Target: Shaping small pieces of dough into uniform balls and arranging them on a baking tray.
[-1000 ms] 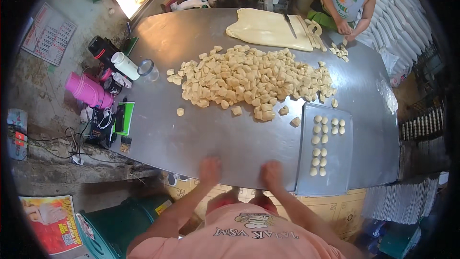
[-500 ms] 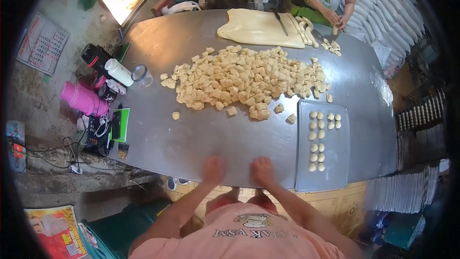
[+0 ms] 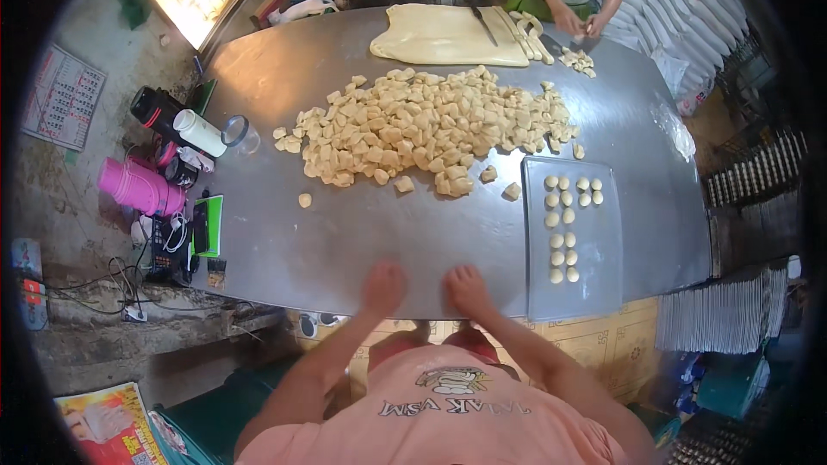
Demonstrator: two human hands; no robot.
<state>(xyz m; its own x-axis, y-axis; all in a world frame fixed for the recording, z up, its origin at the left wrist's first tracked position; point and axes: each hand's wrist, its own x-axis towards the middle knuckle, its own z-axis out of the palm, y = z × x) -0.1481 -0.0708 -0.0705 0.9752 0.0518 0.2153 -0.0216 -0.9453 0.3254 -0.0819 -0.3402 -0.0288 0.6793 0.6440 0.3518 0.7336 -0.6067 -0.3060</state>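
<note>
My left hand (image 3: 384, 287) rests on the metal table (image 3: 284, 250) near its front edge, fingers curled down and closed. A short way to its right, my right hand (image 3: 468, 290) is cupped against the tabletop in much the same way. Whatever lies under either palm is hidden. Beyond both hands spreads a big heap of cut dough pieces (image 3: 422, 125), with a few loose pieces (image 3: 512, 191) along its near side. To the right of my right hand, a flat tray (image 3: 603, 271) carries rows of round dough balls (image 3: 557, 240).
A dough slab (image 3: 431, 34) with a knife (image 3: 485, 26) on it lies at the far side. There a co-worker's hands (image 3: 586, 26) handle dough. A white tumbler (image 3: 198, 132), a clear jar (image 3: 241, 135) and a pink jug (image 3: 142, 188) stand along the left edge.
The view has shifted a little, so the table sits higher and further left in it. My hands stay close to the front edge, both still down on the table.
</note>
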